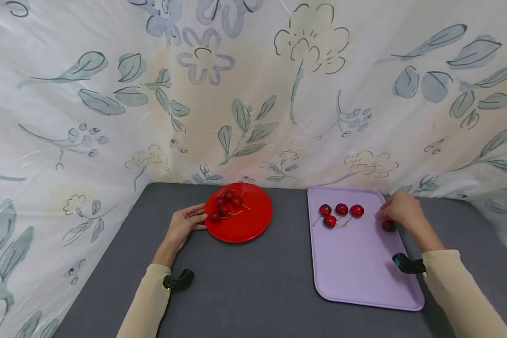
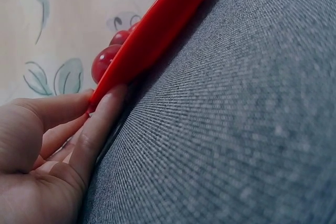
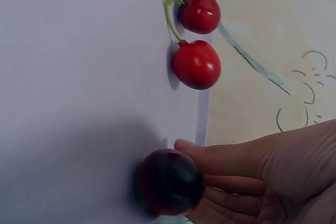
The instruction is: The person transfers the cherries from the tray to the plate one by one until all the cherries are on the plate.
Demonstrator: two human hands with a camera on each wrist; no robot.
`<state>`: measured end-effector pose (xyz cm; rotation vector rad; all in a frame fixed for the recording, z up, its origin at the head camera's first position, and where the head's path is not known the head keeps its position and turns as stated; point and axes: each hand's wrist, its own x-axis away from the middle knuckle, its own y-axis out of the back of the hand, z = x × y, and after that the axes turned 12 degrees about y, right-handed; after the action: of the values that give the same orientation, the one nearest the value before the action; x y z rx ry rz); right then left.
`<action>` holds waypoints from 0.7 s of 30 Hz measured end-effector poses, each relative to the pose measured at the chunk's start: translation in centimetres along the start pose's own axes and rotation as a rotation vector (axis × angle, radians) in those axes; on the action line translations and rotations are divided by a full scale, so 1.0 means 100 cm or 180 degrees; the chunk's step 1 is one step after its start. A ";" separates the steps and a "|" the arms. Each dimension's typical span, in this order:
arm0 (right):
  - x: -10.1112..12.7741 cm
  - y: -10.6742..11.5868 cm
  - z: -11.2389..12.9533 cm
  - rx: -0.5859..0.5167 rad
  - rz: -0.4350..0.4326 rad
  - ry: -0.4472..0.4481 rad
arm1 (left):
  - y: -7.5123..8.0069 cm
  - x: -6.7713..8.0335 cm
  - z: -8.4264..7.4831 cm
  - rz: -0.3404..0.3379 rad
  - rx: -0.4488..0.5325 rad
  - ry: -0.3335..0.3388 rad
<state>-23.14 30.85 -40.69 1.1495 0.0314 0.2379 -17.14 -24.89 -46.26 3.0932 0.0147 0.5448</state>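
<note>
Head view shows a grey tabletop (image 1: 253, 281) closed in by floral fabric (image 1: 253, 94) at the back and sides. At about 11 o'clock sits a red plate (image 1: 247, 220) holding a small heap of cherries (image 1: 226, 204) with green stems. The left hand (image 1: 186, 225) rests at the plate's 9 o'clock edge; in the left wrist view its straight fingers (image 2: 100, 124) lie flat on the tabletop and press against the plate's rim, seemingly to steady it, gripping nothing.

At about 1 o'clock lies a lilac tray (image 1: 355, 263). Four cherries (image 1: 340, 213) sit grouped near its far end, stems trailing toward the person. The right hand (image 1: 399, 209) hovers over the tray's far right edge, and a single dark cherry (image 1: 388, 225) sits just under it, close to the tray's rim. In the right wrist view the fingertips (image 3: 210, 158) touch this cherry (image 3: 170, 182) from one side, loosely curled round it; whether it is lifted or resting on the tray cannot be told.

Nothing lies between plate and tray. Black wrist cameras show on both cream sleeves.
</note>
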 end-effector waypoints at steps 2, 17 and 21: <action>0.000 -0.002 0.002 0.0006 0.0020 -0.0011 | 0.003 -0.005 0.006 -0.0008 0.0007 -0.0018; 0.016 0.006 0.004 0.0193 0.0187 -0.0019 | 0.007 -0.016 0.018 -0.0082 -0.0070 -0.0121; 0.022 0.009 0.005 0.0194 0.0270 -0.0011 | 0.007 -0.016 0.019 -0.0074 -0.0057 -0.0126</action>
<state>-21.08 31.19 -39.49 1.2133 -0.0133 0.3120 -18.03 -25.61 -48.60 3.0816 0.0454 0.4801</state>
